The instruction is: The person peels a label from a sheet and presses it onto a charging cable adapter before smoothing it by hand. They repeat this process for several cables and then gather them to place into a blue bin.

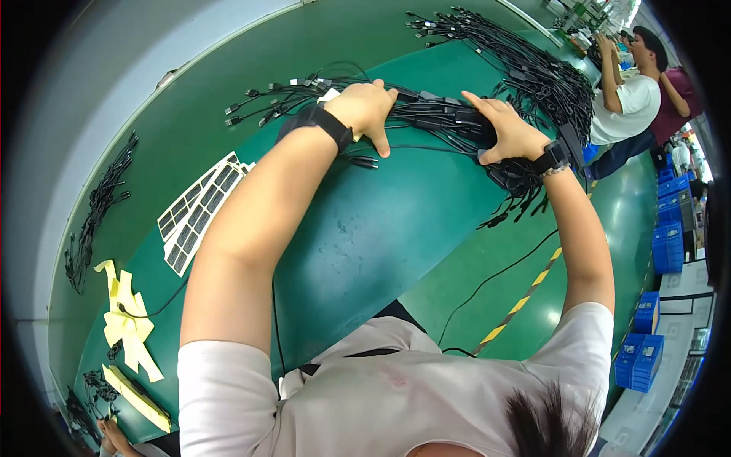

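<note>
A bundle of black cables [434, 114] with several metal-tipped plugs lies across the green table [343, 221]. My left hand [359, 113] is over the bundle's plug end, thumb apart from the fingers. A bit of white and yellow shows beside that hand; I cannot make out what it is. At the bundle's other end, my right hand [512, 131] rests with thumb and forefinger spread wide. Some of its fingers are hidden. Loose cable ends [521, 199] hang over the table edge below it. A black band is on each wrist.
A larger cable pile [525, 68] lies at the far right. Sheets of dark labels [199, 209], yellow paper strips [128, 320] and more cables [103, 206] are at the left. Co-workers [630, 99] sit at the upper right; another person's hands [114, 436] show at lower left.
</note>
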A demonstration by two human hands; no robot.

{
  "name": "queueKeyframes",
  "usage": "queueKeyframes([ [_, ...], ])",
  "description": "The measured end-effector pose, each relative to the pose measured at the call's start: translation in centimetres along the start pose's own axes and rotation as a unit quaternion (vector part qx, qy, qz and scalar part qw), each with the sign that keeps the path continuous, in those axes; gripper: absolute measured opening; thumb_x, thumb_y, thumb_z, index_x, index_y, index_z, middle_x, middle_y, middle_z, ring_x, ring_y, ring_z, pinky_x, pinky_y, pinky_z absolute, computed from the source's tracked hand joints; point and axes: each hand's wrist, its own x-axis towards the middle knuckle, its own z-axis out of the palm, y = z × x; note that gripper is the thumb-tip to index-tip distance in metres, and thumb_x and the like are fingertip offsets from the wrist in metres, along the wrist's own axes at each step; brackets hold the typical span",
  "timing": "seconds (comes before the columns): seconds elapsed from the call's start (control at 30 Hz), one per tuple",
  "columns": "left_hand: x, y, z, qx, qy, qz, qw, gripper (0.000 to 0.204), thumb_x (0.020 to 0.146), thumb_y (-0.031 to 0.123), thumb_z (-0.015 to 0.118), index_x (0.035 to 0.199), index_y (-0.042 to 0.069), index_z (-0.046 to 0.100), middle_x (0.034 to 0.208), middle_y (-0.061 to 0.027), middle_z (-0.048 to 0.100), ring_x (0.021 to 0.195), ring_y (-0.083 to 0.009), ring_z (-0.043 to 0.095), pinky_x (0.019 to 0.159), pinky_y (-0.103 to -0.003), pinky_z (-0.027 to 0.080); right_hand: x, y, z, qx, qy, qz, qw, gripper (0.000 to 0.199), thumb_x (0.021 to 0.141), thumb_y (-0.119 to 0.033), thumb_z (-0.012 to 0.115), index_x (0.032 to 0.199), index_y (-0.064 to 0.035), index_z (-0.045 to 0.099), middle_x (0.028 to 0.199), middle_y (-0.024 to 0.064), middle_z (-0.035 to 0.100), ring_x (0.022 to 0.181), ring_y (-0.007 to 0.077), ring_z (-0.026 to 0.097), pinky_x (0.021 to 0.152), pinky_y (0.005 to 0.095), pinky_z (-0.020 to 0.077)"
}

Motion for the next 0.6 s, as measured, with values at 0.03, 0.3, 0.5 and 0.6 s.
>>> queueKeyframes([
  [0.03, 0.4, -0.1, -0.2, -0.014, -0.002, 0.012, 1.0, 0.082, 0.054, 0.03, 0.08, 0.125, 0.004, 0.048, 0.106, -0.0221, 0.051, 0.082, -0.035, 0.06, 0.073, -0.037, 0.051, -0.3, 0.3, 0.1, -0.001, -0.002, 0.004, 1.0, 0.1, 0.054, -0.022, 0.078, 0.14, -0.0143, 0.027, 0.122, 0.0218, 0.046, 0.114, 0.0368, 0.043, 0.096, 0.0445, 0.0369],
  [0.3, 1.2, -0.8, 0.8, 0.135, -0.029, 0.027, 0.99, 0.036, 0.066, 0.016, 0.064, 0.099, 0.001, 0.061, 0.102, -0.0207, 0.059, 0.08, -0.0312, 0.064, 0.065, -0.039, 0.052, -0.2, 1.6, 2.0, 0.034, 0.046, -0.025, 0.998, 0.066, 0.06, -0.007, 0.064, 0.124, -0.0076, 0.044, 0.1, 0.0181, 0.052, 0.091, 0.0342, 0.053, 0.079, 0.0355, 0.0468],
  [0.5, 1.8, -0.6, -1.5, 0.077, 0.13, -0.005, 0.988, 0.018, 0.07, 0.008, 0.056, 0.087, 0.003, 0.062, 0.079, -0.0163, 0.064, 0.072, -0.0314, 0.064, 0.062, -0.04, 0.051, -0.1, 3.1, -1.1, 0.05, 0.121, 0.036, 0.991, 0.056, 0.064, -0.01, 0.064, 0.119, -0.0096, 0.049, 0.096, 0.0162, 0.056, 0.09, 0.0321, 0.055, 0.077, 0.0349, 0.0472],
  [0.6, 1.9, -0.1, -3.0, 0.068, 0.267, -0.016, 0.961, 0.012, 0.071, 0.007, 0.055, 0.081, 0.004, 0.062, 0.07, -0.0143, 0.064, 0.069, -0.0319, 0.063, 0.061, -0.04, 0.051, -0.4, 3.2, -1.9, 0.082, 0.134, 0.062, 0.986, 0.06, 0.065, -0.013, 0.067, 0.122, -0.0102, 0.047, 0.1, 0.0167, 0.058, 0.095, 0.0321, 0.056, 0.081, 0.0352, 0.0456],
])
